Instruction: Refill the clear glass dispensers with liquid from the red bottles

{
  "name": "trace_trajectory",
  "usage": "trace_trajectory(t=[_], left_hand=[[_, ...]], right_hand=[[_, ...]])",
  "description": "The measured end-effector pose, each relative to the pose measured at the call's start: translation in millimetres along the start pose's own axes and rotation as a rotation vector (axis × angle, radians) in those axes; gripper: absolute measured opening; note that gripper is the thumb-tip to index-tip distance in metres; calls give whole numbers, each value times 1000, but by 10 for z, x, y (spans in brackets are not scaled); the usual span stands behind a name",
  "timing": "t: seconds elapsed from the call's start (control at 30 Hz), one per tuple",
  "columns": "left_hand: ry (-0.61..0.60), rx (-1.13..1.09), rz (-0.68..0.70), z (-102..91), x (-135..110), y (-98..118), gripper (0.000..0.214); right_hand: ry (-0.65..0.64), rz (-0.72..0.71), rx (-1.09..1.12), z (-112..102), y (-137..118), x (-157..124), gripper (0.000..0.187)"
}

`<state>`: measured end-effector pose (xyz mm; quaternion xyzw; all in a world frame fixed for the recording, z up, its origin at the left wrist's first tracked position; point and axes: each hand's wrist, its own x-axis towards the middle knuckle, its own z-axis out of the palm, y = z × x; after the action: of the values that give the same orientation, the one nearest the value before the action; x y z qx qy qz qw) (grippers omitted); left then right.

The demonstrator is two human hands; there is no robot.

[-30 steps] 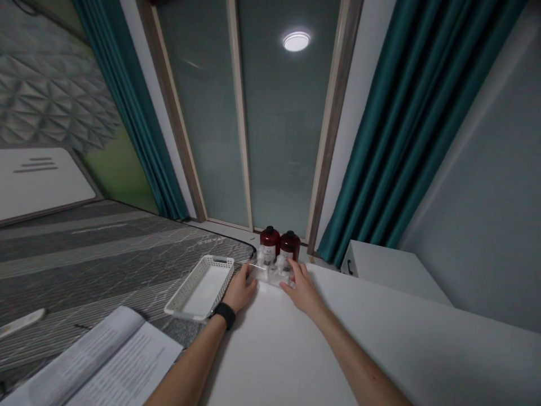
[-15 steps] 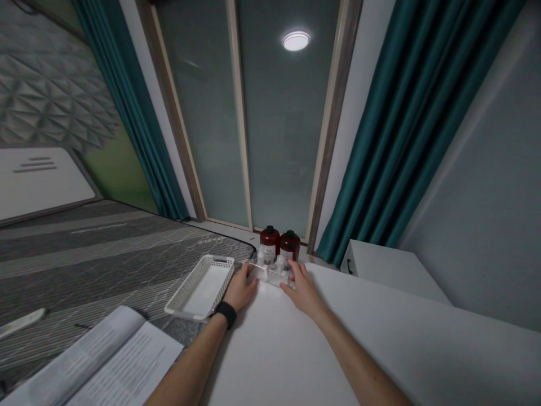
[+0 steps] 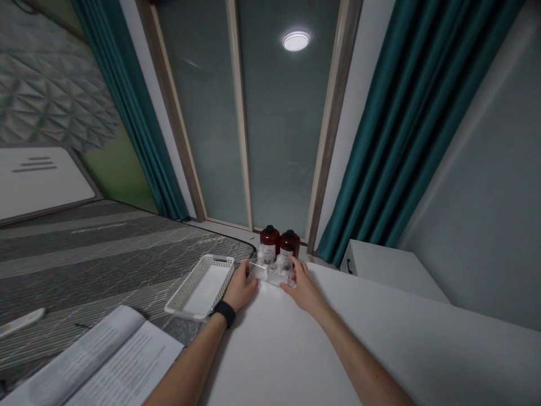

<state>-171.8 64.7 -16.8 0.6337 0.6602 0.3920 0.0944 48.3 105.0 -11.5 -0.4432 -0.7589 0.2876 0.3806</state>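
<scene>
A clear plastic tray (image 3: 275, 278) with white pump-like pieces (image 3: 282, 261) in it stands at the far end of the white tabletop (image 3: 281, 349). My left hand (image 3: 242, 286) grips its left side, a dark band around the wrist. On the right side, my right hand (image 3: 303, 286) holds it with thumb in front and fingers behind. Directly behind the tray are two dark red-brown bottles, the left bottle (image 3: 270, 237) and the right bottle (image 3: 290, 242), both with black caps and pale labels. Their lower parts are hidden by the tray.
Left of the table, a white perforated basket (image 3: 171, 308) rests on a grey patterned mattress (image 3: 105, 242). An open book (image 3: 127, 361) lies nearer, with a white stick-like object (image 3: 23, 322) farther left. A white cabinet (image 3: 393, 270) stands beyond the table's right side.
Almost nothing differs. The fingers of my right hand have shifted very slightly at the tray's right side; the tray and bottles look to be in the same place.
</scene>
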Motion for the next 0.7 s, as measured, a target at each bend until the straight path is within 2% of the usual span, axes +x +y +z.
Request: trace_trajectory(t=[0.13,0.3,0.43,0.57,0.7], left_hand=[[104,51,53,-90,-11,43,53],[183,93,148,-287,-59,308,33],[151,118,262,-364,-97,611,13],[55,128,388,-341,-136,911,12],[-44,100,467,-251,-194,1199,13]], right_hand=[[40,-14,23,-53,11,18,76],[67,-43,17,-135,-49,1,74],[31,-72,9,-249,-106,-75,71],[-6,-88,-23,-450,-165,-192,62],[14,-71,-83,-697,-205,-339,55]])
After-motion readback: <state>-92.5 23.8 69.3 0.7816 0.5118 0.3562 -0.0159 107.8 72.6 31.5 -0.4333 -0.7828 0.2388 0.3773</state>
